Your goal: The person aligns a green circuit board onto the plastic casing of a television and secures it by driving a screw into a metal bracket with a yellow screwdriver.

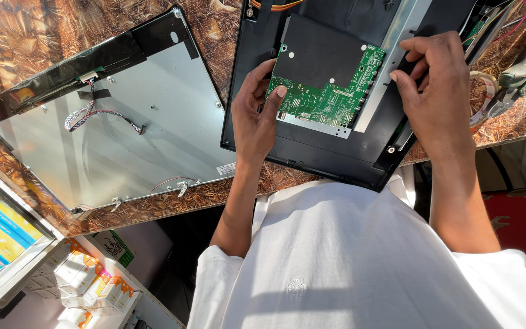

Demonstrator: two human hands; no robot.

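While both hands' grips touch it unclosed, the green circuit board (330, 91) lies between left hand (255, 119) and right hand (436, 91).

Left of the green circuit board (330, 91) bare black back cover (245, 79) lies open beyond the left hand (254, 119), while the right hand (436, 91) and a metal bracket (391, 55) crowd its right edge.
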